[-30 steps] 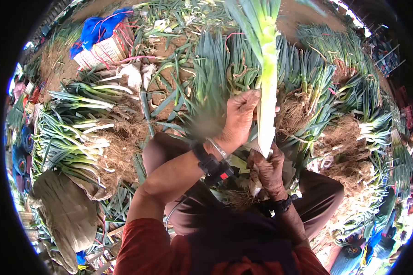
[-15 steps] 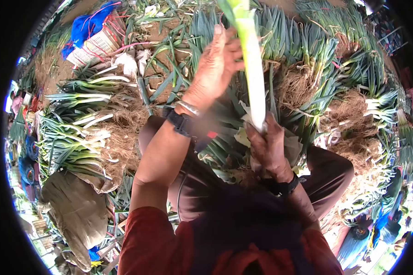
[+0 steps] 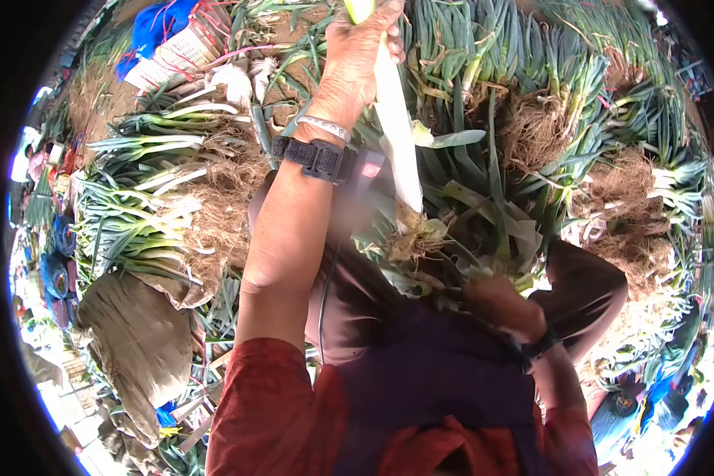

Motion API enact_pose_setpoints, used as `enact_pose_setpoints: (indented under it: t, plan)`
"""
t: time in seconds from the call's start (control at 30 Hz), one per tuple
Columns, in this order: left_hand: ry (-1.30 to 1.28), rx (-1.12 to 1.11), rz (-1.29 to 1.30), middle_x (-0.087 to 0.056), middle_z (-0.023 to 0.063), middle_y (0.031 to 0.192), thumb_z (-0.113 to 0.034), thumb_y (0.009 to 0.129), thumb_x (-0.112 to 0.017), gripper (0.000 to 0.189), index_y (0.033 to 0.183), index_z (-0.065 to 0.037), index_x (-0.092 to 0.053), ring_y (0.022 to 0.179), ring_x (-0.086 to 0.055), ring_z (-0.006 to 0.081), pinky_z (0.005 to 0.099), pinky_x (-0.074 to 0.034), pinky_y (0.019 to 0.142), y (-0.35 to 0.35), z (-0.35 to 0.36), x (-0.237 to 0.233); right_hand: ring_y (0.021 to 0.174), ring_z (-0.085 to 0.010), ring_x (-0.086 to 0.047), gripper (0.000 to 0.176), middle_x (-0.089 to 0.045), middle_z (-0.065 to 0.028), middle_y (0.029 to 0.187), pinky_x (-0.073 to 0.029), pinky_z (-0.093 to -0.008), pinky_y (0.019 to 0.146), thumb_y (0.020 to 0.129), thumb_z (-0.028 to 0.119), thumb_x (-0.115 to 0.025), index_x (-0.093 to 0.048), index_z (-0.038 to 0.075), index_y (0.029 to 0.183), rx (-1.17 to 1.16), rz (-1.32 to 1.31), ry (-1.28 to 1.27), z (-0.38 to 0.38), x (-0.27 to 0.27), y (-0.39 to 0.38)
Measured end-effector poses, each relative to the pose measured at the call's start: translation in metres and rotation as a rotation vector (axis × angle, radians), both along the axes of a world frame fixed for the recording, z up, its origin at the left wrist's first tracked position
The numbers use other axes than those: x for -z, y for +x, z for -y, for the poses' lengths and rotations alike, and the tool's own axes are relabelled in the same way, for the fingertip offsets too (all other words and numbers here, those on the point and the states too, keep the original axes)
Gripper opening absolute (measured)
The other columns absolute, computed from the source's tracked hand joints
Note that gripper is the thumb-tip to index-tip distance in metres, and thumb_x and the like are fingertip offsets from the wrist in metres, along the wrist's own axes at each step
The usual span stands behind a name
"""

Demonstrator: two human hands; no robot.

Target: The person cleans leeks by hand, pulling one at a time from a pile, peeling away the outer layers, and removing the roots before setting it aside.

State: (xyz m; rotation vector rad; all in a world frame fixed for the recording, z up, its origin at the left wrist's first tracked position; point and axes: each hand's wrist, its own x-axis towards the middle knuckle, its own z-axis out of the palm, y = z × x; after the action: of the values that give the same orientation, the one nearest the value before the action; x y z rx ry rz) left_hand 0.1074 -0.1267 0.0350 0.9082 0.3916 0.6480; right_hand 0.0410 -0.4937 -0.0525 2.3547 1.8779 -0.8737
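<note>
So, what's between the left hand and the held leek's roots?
The leek's long white shaft runs from the left hand down to the roots; the head view shows it.

No text, label, brand, number or sign can be read. The dark device (image 3: 368,169) strapped at the left wrist bears a small reddish mark, blurred, with no letter or digit to make out. The pale bracelet (image 3: 324,127) beside it shows small dark markings, too small to tell as writing.
</note>
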Motion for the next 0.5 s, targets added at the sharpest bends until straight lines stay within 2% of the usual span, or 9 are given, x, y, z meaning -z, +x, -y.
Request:
enact_pose_setpoints:
  t: [0.07,0.1,0.13,0.2,0.23,0.27,0.33,0.4,0.5]
  plan:
    - [-0.029,0.142,0.031,-0.055,0.0002,0.072,-0.022,0.089,-0.074,0.030,0.109,-0.007,-0.057,0.057,-0.056,0.0109,0.0241,-0.045,0.046,-0.002,0.003,0.000,0.075,-0.0268,-0.065,0.028,-0.062,-0.0109,0.096,-0.051,-0.0343,0.059,0.084,0.002,-0.065,-0.065,0.007,0.112,0.064,0.027,0.615,-0.021,-0.014,0.028]
    - [-0.044,0.211,0.048,-0.055,-0.0002,0.072,-0.021,0.090,-0.073,0.030,0.112,-0.007,-0.058,0.057,-0.055,0.0112,0.0240,-0.045,0.047,-0.003,0.005,0.001,0.081,-0.0243,-0.066,0.032,-0.063,-0.0111,0.101,-0.053,-0.0330,0.062,0.086,-0.001,-0.062,-0.063,0.006,0.117,0.223,-0.008,0.724,-0.036,-0.027,0.040]
    - [-0.126,0.293,0.213,-0.054,-0.0007,0.073,-0.019,0.093,-0.068,0.035,0.125,-0.008,-0.057,0.058,-0.053,0.0116,0.0236,-0.044,0.050,-0.003,0.011,0.006,0.087,-0.0218,-0.067,0.035,-0.065,-0.0113,0.106,-0.054,-0.0317,0.065,0.088,-0.005,-0.059,-0.060,0.005,0.122,0.385,-0.044,0.835,-0.053,-0.042,0.051]
    - [-0.161,0.437,0.315,-0.053,-0.0009,0.074,-0.018,0.095,-0.064,0.039,0.132,-0.009,-0.055,0.058,-0.051,0.0115,0.0238,-0.043,0.051,0.000,0.019,0.016,0.095,-0.0194,-0.066,0.042,-0.064,-0.0126,0.117,-0.056,-0.0296,0.071,0.091,-0.008,-0.053,-0.056,0.006,0.130,0.454,-0.158,0.815,-0.084,-0.069,0.066]
    - [-0.181,0.509,0.363,-0.052,-0.0010,0.074,-0.018,0.096,-0.062,0.041,0.135,-0.010,-0.053,0.058,-0.050,0.0115,0.0239,-0.043,0.052,0.002,0.022,0.019,0.096,-0.0216,-0.066,0.044,-0.064,-0.0136,0.118,-0.056,-0.0308,0.073,0.090,-0.009,-0.053,-0.055,0.007,0.131,0.448,-0.199,0.818,-0.102,-0.060,0.071]
    - [-0.198,0.509,0.318,-0.050,-0.0007,0.075,-0.018,0.097,-0.057,0.036,0.132,-0.008,-0.054,0.059,-0.048,0.0117,0.0247,-0.042,0.051,0.004,0.027,0.017,0.097,-0.0238,-0.066,0.046,-0.063,-0.0145,0.118,-0.056,-0.0321,0.075,0.089,-0.010,-0.053,-0.055,0.007,0.132,0.444,-0.242,0.818,-0.119,-0.044,0.074]
    - [-0.211,0.578,0.361,-0.049,-0.0008,0.073,-0.018,0.098,-0.056,0.035,0.131,-0.007,-0.054,0.058,-0.046,0.0121,0.0252,-0.041,0.050,0.003,0.030,0.012,0.098,-0.0287,-0.065,0.047,-0.063,-0.0159,0.118,-0.056,-0.0348,0.078,0.088,-0.009,-0.053,-0.054,0.007,0.132,0.314,-0.199,0.807,-0.132,-0.022,0.082]
    - [-0.251,0.648,0.433,-0.046,-0.0005,0.071,-0.020,0.100,-0.054,0.033,0.130,-0.007,-0.053,0.056,-0.045,0.0127,0.0257,-0.040,0.049,0.004,0.030,0.010,0.098,-0.0341,-0.064,0.046,-0.062,-0.0169,0.115,-0.055,-0.0379,0.080,0.087,-0.007,-0.055,-0.055,0.007,0.130,0.055,-0.033,0.775,-0.137,-0.005,0.087]
    - [-0.228,0.654,0.481,-0.045,-0.0007,0.070,-0.021,0.100,-0.054,0.033,0.130,-0.007,-0.053,0.055,-0.044,0.0126,0.0262,-0.039,0.048,-0.001,0.033,-0.003,0.098,-0.0378,-0.062,0.036,-0.062,-0.0176,0.107,-0.053,-0.0426,0.081,0.085,0.003,-0.059,-0.059,0.006,0.121,0.103,-0.153,0.372,-0.101,0.058,0.052]
